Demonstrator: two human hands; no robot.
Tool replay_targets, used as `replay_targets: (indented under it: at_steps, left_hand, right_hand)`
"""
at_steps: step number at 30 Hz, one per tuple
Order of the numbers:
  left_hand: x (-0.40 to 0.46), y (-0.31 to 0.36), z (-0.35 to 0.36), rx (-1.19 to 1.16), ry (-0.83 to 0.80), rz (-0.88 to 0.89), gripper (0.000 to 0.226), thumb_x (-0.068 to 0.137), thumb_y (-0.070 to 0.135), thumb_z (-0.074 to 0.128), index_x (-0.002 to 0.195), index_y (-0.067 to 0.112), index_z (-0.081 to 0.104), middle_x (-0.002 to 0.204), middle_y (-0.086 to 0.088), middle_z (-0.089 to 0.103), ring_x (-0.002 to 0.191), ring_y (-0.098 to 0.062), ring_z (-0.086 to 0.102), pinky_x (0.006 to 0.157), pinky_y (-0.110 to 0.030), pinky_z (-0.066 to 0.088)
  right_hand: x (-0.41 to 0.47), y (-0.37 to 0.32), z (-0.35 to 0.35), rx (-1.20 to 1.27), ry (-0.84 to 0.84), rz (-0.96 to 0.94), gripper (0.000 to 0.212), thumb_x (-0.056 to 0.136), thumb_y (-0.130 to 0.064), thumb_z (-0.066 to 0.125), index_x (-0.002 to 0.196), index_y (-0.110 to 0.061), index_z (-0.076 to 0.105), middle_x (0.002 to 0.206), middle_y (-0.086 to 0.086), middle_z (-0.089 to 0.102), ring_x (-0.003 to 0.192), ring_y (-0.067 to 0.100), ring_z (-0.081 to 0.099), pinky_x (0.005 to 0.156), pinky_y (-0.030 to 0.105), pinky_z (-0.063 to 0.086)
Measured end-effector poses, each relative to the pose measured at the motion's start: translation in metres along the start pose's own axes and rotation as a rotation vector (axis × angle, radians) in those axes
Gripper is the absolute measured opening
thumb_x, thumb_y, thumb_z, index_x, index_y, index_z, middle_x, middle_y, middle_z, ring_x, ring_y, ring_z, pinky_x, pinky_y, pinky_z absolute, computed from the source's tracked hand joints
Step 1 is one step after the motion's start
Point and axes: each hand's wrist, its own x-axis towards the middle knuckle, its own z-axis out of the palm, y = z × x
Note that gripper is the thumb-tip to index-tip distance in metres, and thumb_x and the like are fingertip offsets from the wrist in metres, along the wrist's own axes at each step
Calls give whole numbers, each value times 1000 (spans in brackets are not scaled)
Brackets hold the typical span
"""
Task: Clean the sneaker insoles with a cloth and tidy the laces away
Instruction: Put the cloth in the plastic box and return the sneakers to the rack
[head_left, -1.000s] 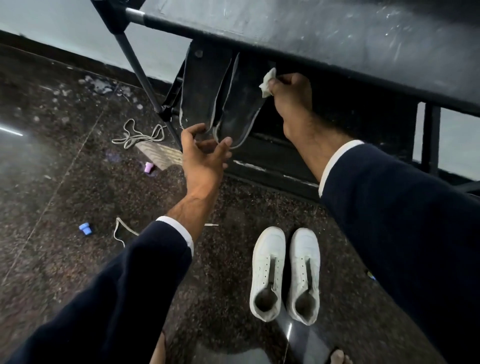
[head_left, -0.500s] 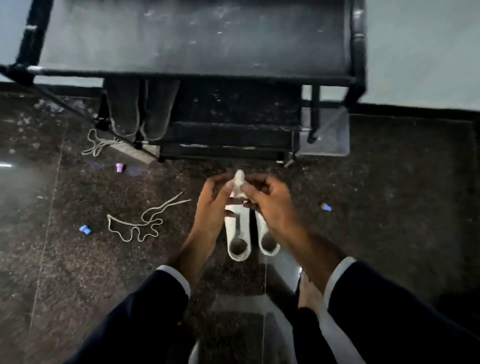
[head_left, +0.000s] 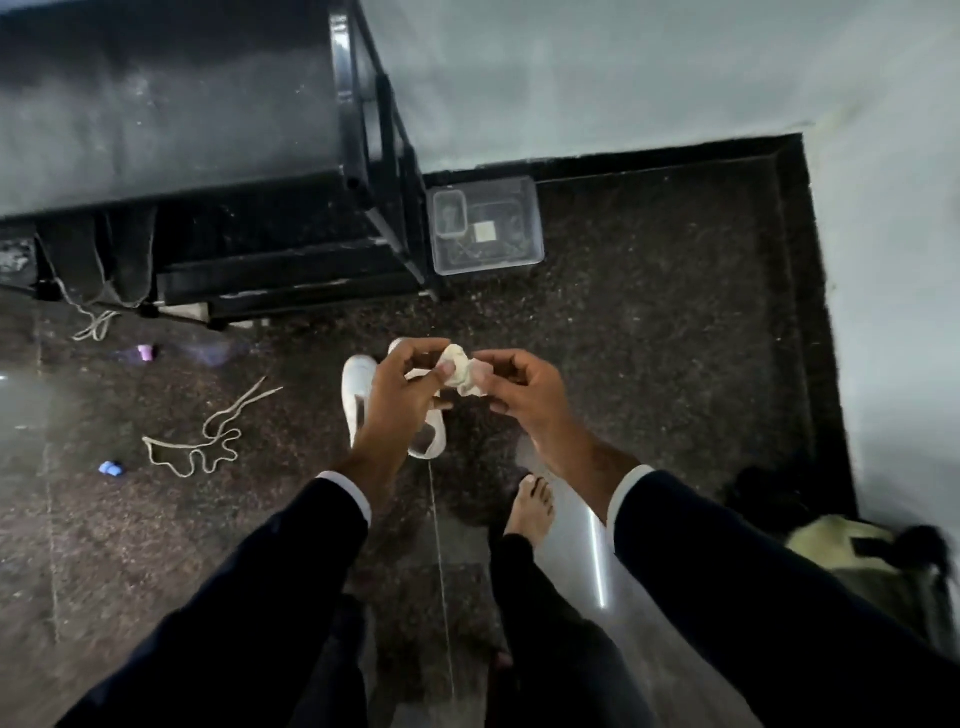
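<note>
Both hands hold a crumpled white cloth (head_left: 464, 375) at waist height above the floor. My left hand (head_left: 402, 387) pinches its left side and my right hand (head_left: 522, 387) pinches its right side. Below them stand two white sneakers (head_left: 358, 387), partly hidden by my left hand. Two dark insoles (head_left: 101, 257) lean against the black rack at the left. One loose lace (head_left: 200, 439) lies coiled on the floor to the left. A second lace (head_left: 93, 325) lies near the insoles.
A black metal rack (head_left: 208, 130) with a dusty top fills the upper left. A clear plastic box (head_left: 485, 226) sits on the floor beside it. Small blue (head_left: 110, 468) and pink (head_left: 145, 352) bits lie on the floor. A bag (head_left: 857, 551) lies at right. My bare foot (head_left: 532, 512) stands below the hands.
My right hand left the insoles with the cloth. Both hands came together over the sneakers. The view swung right and higher, revealing the plastic box and the bag.
</note>
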Motion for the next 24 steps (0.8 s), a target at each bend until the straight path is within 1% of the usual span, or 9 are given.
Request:
replay_targets:
  at_steps: [3,5,9,12,13,17,19,21,24]
  left_hand:
    - [4,10,23,-13,-14,-27,25,95,5,66,120,5,64,98,0,69,84,-10,72,62,-26,59]
    - [11,14,36,-27,-28,-45,26,96,4,65,122,5,63,98,1,68,85,-10,71,63,-27,60]
    - [37,13,52,-77,-46,-97,30,97,3,63,127,4,61,99,-1,71,92,-19,71,69,-33,61]
    - [57,15,63,-174,-79,-155,29,97,8,63,127,10,62,114,-11,72,101,-27,71,78,-42,59]
    - [64,18,67,-198,-87,-174,27,98,10,63,125,12,63,115,-12,72,101,-27,72,79,-42,59]
    - [97,36,78,-210,-63,-202,18,101,12,59,117,6,62,92,-3,73,72,-9,71,59,-23,56]
    - [118,42,79,-189,-27,-198,15,101,12,60,114,5,60,88,-3,70,69,-9,69,55,-23,56]
    - [145,43,79,-171,-6,-184,8,100,14,61,107,10,59,90,-3,69,78,-16,69,59,-28,57]
    - [187,31,82,-194,49,-216,7,100,14,62,105,13,59,95,-3,69,91,-23,69,73,-41,59]
  right_hand:
    - [7,-12,-31,-48,-5,-29,22,89,-5,75,109,-12,72,94,5,73,80,13,66,64,19,55]
    - [18,-19,-46,-69,14,-41,19,90,-5,74,107,-13,73,95,11,71,82,17,65,66,23,55]
    - [49,-28,-62,-44,20,-12,13,93,-6,69,102,-14,73,99,10,74,89,17,68,79,32,57]
    - [74,-43,-68,17,5,38,10,96,-4,65,101,-11,69,98,10,73,88,18,71,75,28,62]
    - [83,-50,-70,26,-10,62,10,97,-3,64,101,-11,69,98,9,72,87,18,71,75,29,63]
    - [127,-83,-78,24,-119,174,15,95,-3,65,109,-8,66,102,6,73,89,19,73,79,32,63]
    - [156,-96,-78,18,-157,218,15,94,-4,67,109,-8,67,100,6,74,87,18,74,77,31,64]
    - [188,-105,-77,-10,-189,233,16,94,-8,68,110,-6,68,99,6,75,85,17,74,75,31,64]
    - [234,-99,-74,-138,-244,231,18,93,-15,72,109,-8,69,95,4,74,83,17,73,73,31,64]
